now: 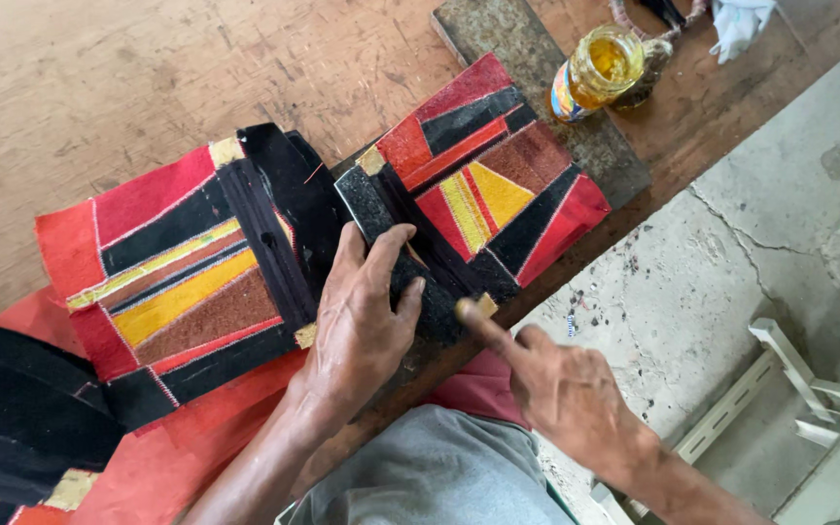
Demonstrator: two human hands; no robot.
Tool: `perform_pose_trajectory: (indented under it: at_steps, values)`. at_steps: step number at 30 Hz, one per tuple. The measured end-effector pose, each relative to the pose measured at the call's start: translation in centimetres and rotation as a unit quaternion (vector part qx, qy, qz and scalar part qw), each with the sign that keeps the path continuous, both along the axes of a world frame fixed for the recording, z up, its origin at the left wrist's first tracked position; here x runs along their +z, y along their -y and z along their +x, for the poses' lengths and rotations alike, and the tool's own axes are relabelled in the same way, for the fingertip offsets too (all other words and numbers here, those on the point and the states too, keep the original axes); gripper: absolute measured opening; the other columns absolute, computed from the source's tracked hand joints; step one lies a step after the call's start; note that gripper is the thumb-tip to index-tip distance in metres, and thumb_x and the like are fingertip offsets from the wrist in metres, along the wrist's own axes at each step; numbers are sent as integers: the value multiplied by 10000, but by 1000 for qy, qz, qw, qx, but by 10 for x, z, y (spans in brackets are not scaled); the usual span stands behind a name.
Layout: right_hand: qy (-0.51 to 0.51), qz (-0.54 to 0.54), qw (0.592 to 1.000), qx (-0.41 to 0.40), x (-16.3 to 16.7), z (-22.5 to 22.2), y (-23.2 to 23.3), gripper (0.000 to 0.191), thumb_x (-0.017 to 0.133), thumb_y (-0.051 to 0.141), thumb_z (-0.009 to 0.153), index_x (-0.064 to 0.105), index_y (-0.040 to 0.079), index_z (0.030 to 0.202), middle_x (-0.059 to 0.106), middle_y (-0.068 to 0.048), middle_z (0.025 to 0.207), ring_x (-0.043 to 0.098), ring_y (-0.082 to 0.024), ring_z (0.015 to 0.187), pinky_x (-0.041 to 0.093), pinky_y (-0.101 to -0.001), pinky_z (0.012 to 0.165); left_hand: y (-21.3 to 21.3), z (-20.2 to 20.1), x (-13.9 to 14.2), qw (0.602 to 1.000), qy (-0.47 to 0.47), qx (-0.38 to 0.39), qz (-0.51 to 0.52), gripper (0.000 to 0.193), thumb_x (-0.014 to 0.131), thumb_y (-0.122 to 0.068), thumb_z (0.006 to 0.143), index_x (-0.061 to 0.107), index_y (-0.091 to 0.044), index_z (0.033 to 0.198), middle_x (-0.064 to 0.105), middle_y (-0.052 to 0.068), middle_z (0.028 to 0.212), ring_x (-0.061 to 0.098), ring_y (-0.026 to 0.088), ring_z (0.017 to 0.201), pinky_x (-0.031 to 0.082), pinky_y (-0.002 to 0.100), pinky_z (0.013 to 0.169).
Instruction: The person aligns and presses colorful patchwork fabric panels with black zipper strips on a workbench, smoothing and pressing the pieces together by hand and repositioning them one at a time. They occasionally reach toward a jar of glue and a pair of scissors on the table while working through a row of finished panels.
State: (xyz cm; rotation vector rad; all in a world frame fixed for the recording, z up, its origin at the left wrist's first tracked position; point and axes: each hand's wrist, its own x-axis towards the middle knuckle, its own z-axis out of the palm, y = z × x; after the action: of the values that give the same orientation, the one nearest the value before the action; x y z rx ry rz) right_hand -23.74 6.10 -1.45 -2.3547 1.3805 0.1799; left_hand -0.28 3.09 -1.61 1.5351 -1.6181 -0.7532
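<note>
Red, black and yellow patchwork fabric [245, 262] lies spread before you on the worn wooden surface [99, 87], folded at the middle into two panels joined by a black band [289, 228]. The left panel lies flat on the wood; the right panel [493, 185] rests on a dark grey slab [556, 107] that lies on the surface and runs toward the far edge.

Your left hand [362, 316] lies palm down on the black band where the panels meet, fingers spread and pressing the cloth flat, closed on nothing. Your right hand [561, 389] is just beside it, to the right, with the forefinger [483, 326] stretched out and the other fingers curled in; its tip touches the near edge of the right panel, beside a small yellow corner patch. It grips nothing that can be seen.

On the far end of the slab stands a small glass jar [600, 70] of yellow liquid, well apart from both hands. Beyond it, at the top edge, lies a white crumpled cloth [741, 21]. More red cloth [162, 467] hangs over the near edge at lower left. To the right, below the surface, are a cracked concrete floor [731, 253] and a pale frame [809, 408].
</note>
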Motion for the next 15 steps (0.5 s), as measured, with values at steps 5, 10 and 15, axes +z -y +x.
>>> perform_pose_trajectory:
  at_steps: [5, 10, 15]
  values:
    - [25, -10, 1000, -7, 2, 1, 8, 786, 611, 97, 869, 335, 302, 1575, 615, -93, 719, 621, -271, 454, 564, -425, 422, 1, 0, 1, 1000, 9, 0, 20, 486, 750, -31, 820, 590, -24, 1278, 556, 225, 1143, 601, 415, 1058, 508, 466, 902]
    - [17, -14, 1000, -9, 3, -1, 9, 795, 644, 111, 860, 392, 365, 1570, 631, -71, 710, 636, -272, 473, 579, -421, 445, 2, 1, 2, 1000, -4, 2, 22, 498, 753, -35, 809, 579, -10, 1275, 557, 230, 1148, 603, 419, 1065, 508, 466, 901]
    - [-5, -65, 998, 6, 6, -11, 4, 857, 621, 7, 797, 351, 243, 1575, 610, -79, 694, 629, -269, 493, 579, -418, 467, 2, 1, -1, 1000, -9, 0, -13, 484, 733, -36, 843, 561, 13, 1293, 551, 250, 1201, 604, 433, 1085, 515, 469, 917]
